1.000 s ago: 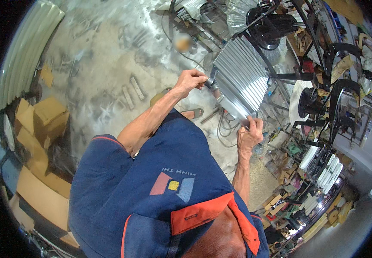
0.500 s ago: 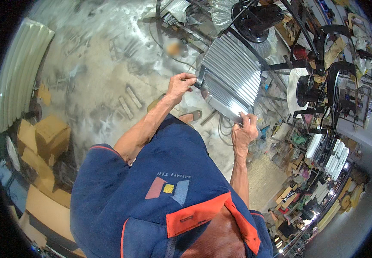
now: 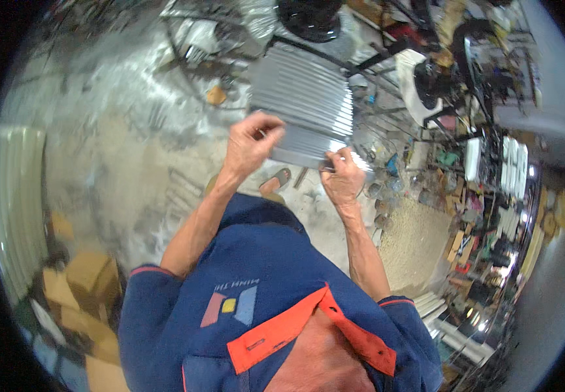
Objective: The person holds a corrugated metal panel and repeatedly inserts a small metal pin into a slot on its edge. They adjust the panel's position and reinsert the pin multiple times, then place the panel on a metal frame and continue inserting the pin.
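Head view. We note a smooth metal strip (image 3: 302, 145) along the near edge of a ribbed metal panel (image 3: 302, 91); whether they are joined, we cannot tell. Right hand (image 3: 343, 179): fingers pinched on the strip near its near right corner. Left hand (image 3: 254, 142): fingers curled at the near left corner; blur hides whether they grip or only touch.

Risks, our judgement: if the left fingers bear no load, that corner could swing or sag, the right pinch acting as pivot. Thin edges might cut bare fingers should the metal slip. A dropped corner could strike the sandalled foot (image 3: 276, 181) below.

Surface and room: grey concrete floor (image 3: 132, 150), pale and scuffed. Far edge of panel: dark bar (image 3: 315, 52). We log cardboard boxes (image 3: 93, 281) and pale corrugated sheets (image 3: 17, 202) leftward; cluttered shelving and stacked white pieces (image 3: 514, 170) rightward.
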Available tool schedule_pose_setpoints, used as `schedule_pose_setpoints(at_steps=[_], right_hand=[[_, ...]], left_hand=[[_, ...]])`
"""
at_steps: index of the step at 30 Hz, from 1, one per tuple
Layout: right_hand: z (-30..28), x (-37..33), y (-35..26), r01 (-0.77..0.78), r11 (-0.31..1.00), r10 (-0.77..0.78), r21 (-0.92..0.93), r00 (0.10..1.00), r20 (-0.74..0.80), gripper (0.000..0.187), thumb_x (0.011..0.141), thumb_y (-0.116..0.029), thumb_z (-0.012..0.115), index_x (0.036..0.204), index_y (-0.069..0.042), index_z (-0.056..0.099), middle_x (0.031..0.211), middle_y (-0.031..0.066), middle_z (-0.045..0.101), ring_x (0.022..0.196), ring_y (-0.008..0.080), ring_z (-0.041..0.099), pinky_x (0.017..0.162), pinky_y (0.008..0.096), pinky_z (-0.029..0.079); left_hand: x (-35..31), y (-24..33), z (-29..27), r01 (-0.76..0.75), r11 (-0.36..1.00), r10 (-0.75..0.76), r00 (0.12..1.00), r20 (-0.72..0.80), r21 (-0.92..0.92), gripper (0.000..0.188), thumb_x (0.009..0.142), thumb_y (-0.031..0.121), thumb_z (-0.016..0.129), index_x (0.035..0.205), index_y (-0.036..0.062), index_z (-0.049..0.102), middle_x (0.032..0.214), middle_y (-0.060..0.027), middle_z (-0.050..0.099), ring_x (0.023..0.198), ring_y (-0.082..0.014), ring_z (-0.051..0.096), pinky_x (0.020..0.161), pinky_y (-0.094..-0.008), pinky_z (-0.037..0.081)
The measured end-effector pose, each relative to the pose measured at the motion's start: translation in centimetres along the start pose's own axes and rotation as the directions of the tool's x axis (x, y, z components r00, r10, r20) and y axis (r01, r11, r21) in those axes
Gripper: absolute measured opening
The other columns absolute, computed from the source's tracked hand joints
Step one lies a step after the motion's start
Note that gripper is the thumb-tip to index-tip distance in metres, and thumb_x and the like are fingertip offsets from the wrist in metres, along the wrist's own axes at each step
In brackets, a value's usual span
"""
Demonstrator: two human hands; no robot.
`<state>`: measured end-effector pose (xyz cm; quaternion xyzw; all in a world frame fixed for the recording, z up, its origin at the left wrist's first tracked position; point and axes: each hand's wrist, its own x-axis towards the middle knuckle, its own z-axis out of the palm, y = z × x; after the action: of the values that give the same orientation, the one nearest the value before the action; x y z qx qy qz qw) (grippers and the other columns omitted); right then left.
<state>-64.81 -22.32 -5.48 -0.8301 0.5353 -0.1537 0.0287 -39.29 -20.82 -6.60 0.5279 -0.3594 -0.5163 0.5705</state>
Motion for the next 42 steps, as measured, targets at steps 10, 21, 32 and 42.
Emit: schedule_pose_setpoints(at_steps=[10, 21, 32, 42], right_hand=[[-1.1, 1.2, 0.3, 0.033, 0.998, -0.033, 0.062, 0.999, 0.001, 0.019, 0.07, -0.009, 0.075, 0.088, -0.01, 0.066, 0.091, 0.0074, 0.058, 0.075, 0.0316, 0.066, 0.061, 0.0443, 0.054], [-1.7, 1.6, -0.1, 0.121, 0.991, -0.125, -0.06, 0.99, -0.07, 0.033, 0.057, -0.008, 0.078, 0.09, -0.01, 0.074, 0.093, 0.0032, 0.062, 0.099, 0.0295, 0.056, 0.096, 0.0506, 0.038], [-0.5, 1.2, 0.8, 0.098, 0.969, -0.068, 0.226, 0.988, -0.137, 0.049, 0.063, -0.005, 0.074, 0.111, -0.004, 0.065, 0.096, 0.0124, 0.058, 0.09, 0.0332, 0.055, 0.077, 0.0442, 0.047], [1.2, 0.7, 1.2, 0.1, 0.974, -0.07, 0.202, 0.986, -0.15, 0.041, 0.063, -0.002, 0.07, 0.104, -0.007, 0.069, 0.101, 0.011, 0.065, 0.097, 0.0324, 0.061, 0.084, 0.0448, 0.045]], left_hand=[[0.6, 1.3, 9.0, -0.157, 0.931, -0.033, 0.864, 0.502, 0.33, 0.022, 0.081, 0.006, 0.073, 0.102, -0.0002, 0.074, 0.08, -0.0152, 0.074, 0.069, -0.0196, 0.071, 0.064, -0.0345, 0.055], [-0.1, 2.6, 6.7, -0.31, 0.729, -0.221, 0.737, 0.639, 0.61, 0.02, 0.076, 0.004, 0.061, 0.091, -0.0036, 0.072, 0.087, -0.0277, 0.071, 0.087, -0.0451, 0.07, 0.081, -0.0504, 0.055], [-2.4, 2.9, 2.0, -0.187, 0.809, -0.219, 0.784, 0.581, 0.558, 0.018, 0.076, 0.013, 0.068, 0.079, -0.0038, 0.063, 0.069, -0.0206, 0.064, 0.065, -0.0334, 0.064, 0.065, -0.0424, 0.052], [-1.5, 5.2, -1.1, 0.108, 0.982, -0.162, 0.902, 0.401, 0.153, 0.019, 0.098, 0.013, 0.059, 0.097, -0.003, 0.069, 0.074, -0.0041, 0.069, 0.069, -0.0109, 0.064, 0.06, -0.0261, 0.052]])
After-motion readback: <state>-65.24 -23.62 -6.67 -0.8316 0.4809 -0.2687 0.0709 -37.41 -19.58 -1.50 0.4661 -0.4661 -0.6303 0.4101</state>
